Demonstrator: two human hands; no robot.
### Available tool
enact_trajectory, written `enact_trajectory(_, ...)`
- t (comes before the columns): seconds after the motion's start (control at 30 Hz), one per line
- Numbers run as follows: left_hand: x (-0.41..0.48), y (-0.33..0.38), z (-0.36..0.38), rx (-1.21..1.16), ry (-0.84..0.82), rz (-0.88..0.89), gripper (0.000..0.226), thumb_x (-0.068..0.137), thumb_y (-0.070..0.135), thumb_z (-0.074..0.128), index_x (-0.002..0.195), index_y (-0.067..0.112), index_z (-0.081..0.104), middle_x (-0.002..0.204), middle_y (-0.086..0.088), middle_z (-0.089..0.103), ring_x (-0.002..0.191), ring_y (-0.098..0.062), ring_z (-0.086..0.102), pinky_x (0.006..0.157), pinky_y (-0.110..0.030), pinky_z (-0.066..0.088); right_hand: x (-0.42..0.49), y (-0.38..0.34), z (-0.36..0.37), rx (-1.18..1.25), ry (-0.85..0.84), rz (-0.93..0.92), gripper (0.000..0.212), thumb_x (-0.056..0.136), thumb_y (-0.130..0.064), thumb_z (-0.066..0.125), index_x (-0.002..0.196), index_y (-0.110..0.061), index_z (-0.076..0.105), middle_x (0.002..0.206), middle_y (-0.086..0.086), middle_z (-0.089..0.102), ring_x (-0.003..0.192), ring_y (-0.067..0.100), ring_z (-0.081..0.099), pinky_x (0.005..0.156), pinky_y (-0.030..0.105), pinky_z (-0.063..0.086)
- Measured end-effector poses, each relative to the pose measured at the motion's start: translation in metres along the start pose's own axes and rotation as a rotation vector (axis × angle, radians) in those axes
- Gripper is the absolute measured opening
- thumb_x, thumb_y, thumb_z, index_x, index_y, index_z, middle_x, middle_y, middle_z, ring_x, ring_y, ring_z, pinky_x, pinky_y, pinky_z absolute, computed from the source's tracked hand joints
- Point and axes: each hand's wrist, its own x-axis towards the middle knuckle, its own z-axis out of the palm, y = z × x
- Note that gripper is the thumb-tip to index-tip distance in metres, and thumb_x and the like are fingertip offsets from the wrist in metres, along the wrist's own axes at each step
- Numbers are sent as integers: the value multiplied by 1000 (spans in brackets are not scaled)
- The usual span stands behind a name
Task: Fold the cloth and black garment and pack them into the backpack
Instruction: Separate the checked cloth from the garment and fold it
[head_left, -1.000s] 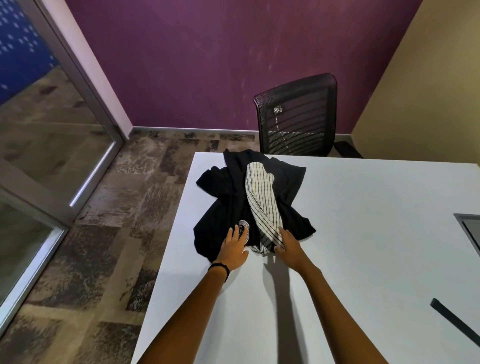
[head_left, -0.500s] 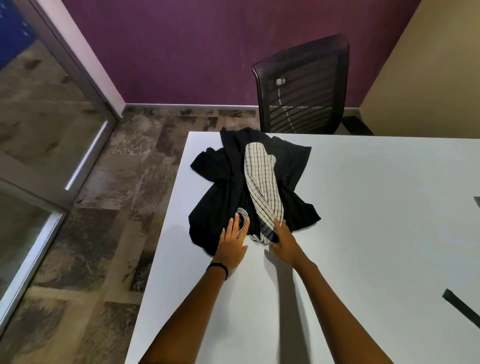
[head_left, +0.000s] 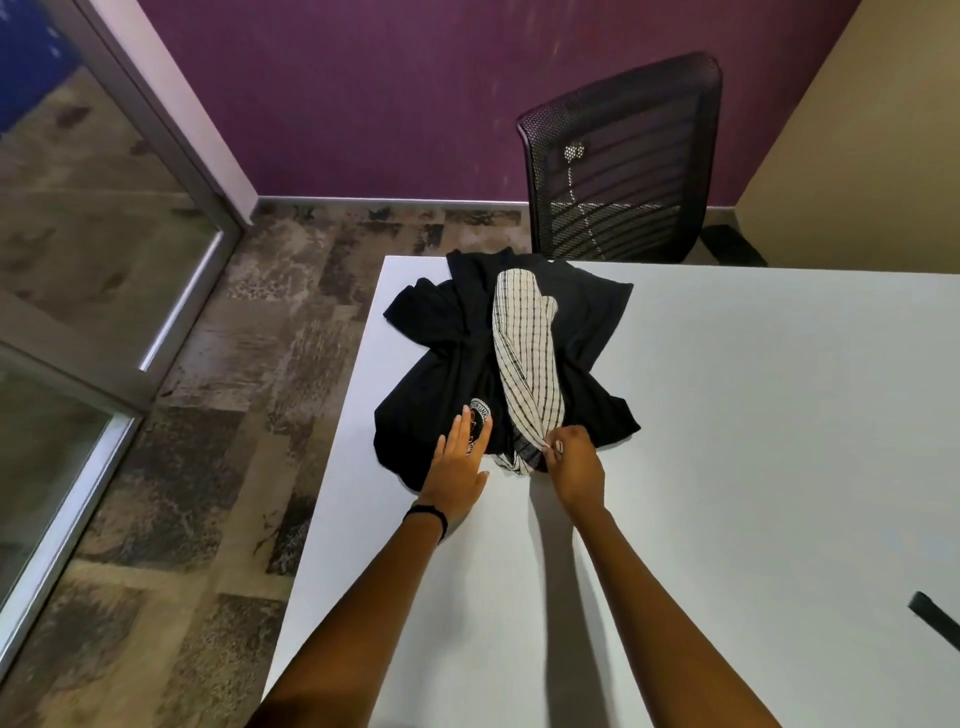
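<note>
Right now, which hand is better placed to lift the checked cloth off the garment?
Right. The right hand pinches the cloth at its near end; the left hand lies flat on the garment.

Purple wall (head_left: 415, 93), mesh chair (head_left: 623, 161) behind white table (head_left: 753, 441), patchy carpet (head_left: 249, 415).

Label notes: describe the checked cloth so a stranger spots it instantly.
On the white table, at the far corner near the mesh chair, lies a crumpled black garment. The cloth lies on top as a long bunched strip, its near end pinched by the right hand. Only it is cream with dark checks.
</note>
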Motion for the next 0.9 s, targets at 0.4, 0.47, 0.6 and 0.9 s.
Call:
enact_trajectory(0.4,-22,37,-79,-342,221,174,81,94,28,54,149,20,-4,159,-6,-9,147,-23,-2,118,-38,10,-12,-46,-77,381,-17,-276,8,94,-10,52,89,-14,57,89,5,65,85,22,63,74,25,50)
enact_trajectory(0.47,-27,46,-94,-384,268,216,80,94,27,53,149,23,-5,159,-4,-7,147,-21,-1,118,-37,10,-17,-58,-89,400,-16,-329,8,94,-11,51,92,-11,59,90,7,67,86,20,64,76,26,52)
enact_trajectory(0.6,-40,59,-119,-437,371,278,74,95,23,52,149,24,2,159,1,1,146,-15,6,118,-32,8,-29,-82,-112,406,-22,-418,13,95,-13,51,97,-6,62,91,7,67,86,20,64,78,25,52)
enact_trajectory(0.9,-81,66,-168,-449,707,356,46,96,15,41,142,14,38,149,-5,37,135,-20,39,115,-37,27,-78,-129,-157,414,82,-480,12,94,-11,53,95,-8,64,88,-1,65,84,5,62,74,9,49)
